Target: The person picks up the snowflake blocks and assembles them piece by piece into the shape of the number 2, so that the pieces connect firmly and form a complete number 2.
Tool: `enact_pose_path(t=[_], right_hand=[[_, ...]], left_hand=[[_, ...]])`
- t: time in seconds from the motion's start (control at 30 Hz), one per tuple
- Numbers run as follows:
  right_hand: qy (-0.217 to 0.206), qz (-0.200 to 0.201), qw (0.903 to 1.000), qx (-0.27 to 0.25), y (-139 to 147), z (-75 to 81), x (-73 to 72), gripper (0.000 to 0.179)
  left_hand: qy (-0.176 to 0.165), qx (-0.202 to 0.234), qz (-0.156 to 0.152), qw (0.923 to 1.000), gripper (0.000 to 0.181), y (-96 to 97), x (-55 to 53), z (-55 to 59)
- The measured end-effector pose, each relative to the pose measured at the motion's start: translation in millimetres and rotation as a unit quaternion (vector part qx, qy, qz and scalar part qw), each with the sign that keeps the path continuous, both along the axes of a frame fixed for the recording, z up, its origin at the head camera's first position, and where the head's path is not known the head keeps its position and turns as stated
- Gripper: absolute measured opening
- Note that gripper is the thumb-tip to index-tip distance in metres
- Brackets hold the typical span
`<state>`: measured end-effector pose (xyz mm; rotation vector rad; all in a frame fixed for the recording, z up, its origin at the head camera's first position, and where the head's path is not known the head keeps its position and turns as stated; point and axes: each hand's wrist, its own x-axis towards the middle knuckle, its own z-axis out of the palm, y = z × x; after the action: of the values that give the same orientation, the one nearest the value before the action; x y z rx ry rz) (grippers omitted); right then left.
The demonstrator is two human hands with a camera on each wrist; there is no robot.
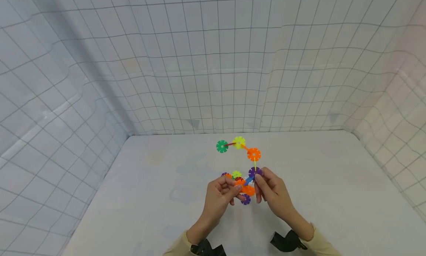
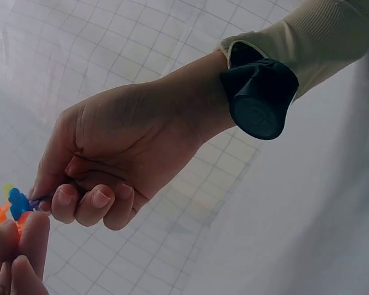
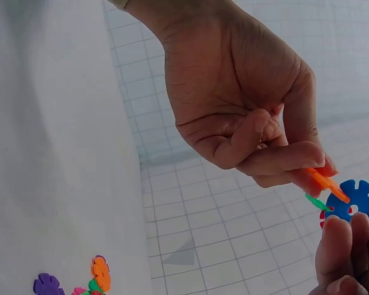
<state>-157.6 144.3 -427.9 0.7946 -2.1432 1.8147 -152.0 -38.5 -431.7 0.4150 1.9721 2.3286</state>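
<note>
My left hand [image 1: 218,197] pinches an orange notched plastic disc [image 1: 240,183] between thumb and finger. A purple notched disc [image 1: 255,172] is pinched by my right hand [image 1: 273,192]. Between the hands, a blue disc [image 1: 248,180] joins the linked pieces; it also shows flat in the right wrist view as a blue disc [image 3: 357,200]. From the purple disc a curved chain runs away from me: a thin yellow piece, an orange disc [image 1: 254,154], a yellow disc [image 1: 239,142] and a green disc [image 1: 222,146] at its end. Fingers hide part of the joint.
More coloured discs lie close to the hands in the head view, among them a yellow-green disc [image 1: 236,174] and a lower purple disc [image 1: 245,199]. The white tabletop [image 1: 149,197] meets white grid-patterned walls [image 1: 213,64] at the back and sides.
</note>
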Motion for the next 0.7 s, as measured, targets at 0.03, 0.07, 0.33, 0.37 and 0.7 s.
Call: enact_pose_path(t=[0.03, 0.07, 0.33, 0.37, 0.7], right_hand=[[-0.007, 0.002, 1.0000, 0.000, 0.6, 1.4, -0.1, 0.015], [-0.013, 0.005, 0.9999, -0.001, 1.2, 2.9, -0.3, 0.015], [-0.044, 0.055, 0.9973, -0.021, 6.3, 5.3, -3.9, 0.017], [-0.046, 0.060, 0.9969, -0.022, 6.9, 4.8, -4.9, 0.018], [-0.091, 0.093, 0.9912, -0.022, 11.0, 1.8, -10.1, 0.021]], left_hand=[[0.002, 0.004, -0.007, 1.0000, 0.018, -0.1, -0.3, -0.1], [0.005, 0.006, -0.012, 0.9999, 0.019, -0.2, -0.5, 0.4], [0.017, -0.020, -0.063, 0.9976, 0.018, -4.9, -5.0, 1.5], [0.014, -0.029, -0.070, 0.9971, 0.018, -5.7, -5.5, 1.2], [0.005, -0.049, -0.077, 0.9958, 0.019, -7.9, -6.5, -1.1]])
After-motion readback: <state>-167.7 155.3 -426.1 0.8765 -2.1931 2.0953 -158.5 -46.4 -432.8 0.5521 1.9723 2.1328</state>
